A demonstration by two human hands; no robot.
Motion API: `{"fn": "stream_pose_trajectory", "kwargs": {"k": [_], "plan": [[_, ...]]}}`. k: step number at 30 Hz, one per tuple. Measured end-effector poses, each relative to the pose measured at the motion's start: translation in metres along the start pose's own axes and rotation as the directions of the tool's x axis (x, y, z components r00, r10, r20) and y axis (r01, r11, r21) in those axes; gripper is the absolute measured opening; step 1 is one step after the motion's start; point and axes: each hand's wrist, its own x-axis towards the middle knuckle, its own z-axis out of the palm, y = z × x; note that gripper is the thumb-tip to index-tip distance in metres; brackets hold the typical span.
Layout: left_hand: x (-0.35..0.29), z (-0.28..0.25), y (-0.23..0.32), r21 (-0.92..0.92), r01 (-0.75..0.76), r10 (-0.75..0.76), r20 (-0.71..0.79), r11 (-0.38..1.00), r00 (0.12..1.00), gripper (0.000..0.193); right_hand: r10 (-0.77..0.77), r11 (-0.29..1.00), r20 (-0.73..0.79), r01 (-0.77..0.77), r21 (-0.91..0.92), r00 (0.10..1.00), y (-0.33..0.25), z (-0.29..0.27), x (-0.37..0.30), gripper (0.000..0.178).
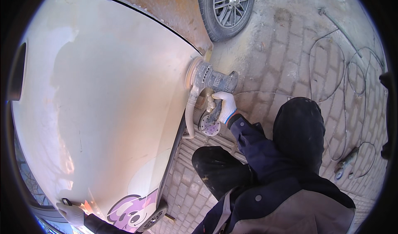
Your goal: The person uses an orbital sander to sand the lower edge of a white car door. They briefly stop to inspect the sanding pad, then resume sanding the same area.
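Observation:
My right hand (226, 106), in a white knitted glove, is closed round the handle of a dusty grey sander (215, 80). The sander's round pad meets the edge of the pale car door (112, 88), near the seam with the orange-brown panel. A ribbed hose (190, 113) hangs from the tool along the door's lower edge. At the lower left, my gloved left hand (72, 214) is at the black door handle (66, 201), its fingers curled there and partly hidden. Below my right hand is a round sanding disc (210, 126) with holes, white and purple.
A car wheel (230, 6) stands beyond the orange-brown panel (166, 8); another wheel (153, 219) is near the purple cartoon decal (132, 211). On the brick paving (286, 64) lie a looping cable (344, 88), a metal rod (340, 28) and a hand-held power tool (346, 164).

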Motion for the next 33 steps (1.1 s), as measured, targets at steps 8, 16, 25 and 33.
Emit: {"fn": "stream_pose_trajectory", "kwargs": {"k": [8,16,25,33], "plan": [[0.023,0.005,-0.02,-0.057,-0.043,0.04,-0.061,0.997,0.997,0.058,0.082,0.996,-0.012,-0.083,-0.04,0.997,0.013,-0.009,-0.016,0.017],[0.024,0.002,-0.025,0.085,-0.077,0.085,-0.095,0.993,0.992,0.06,0.057,0.998,0.031,-0.057,-0.017,0.998,0.012,-0.012,-0.007,0.017],[0.016,0.002,-0.018,-0.077,-0.032,0.03,-0.026,0.997,0.999,0.06,0.028,1.0,0.014,-0.028,-0.004,1.0,0.0,-0.006,-0.004,0.016],[0.014,0.005,-0.015,-0.105,-0.033,0.029,-0.037,0.994,0.999,0.061,0.165,0.986,0.009,-0.165,0.024,0.986,0.032,-0.015,-0.025,0.017]]}}
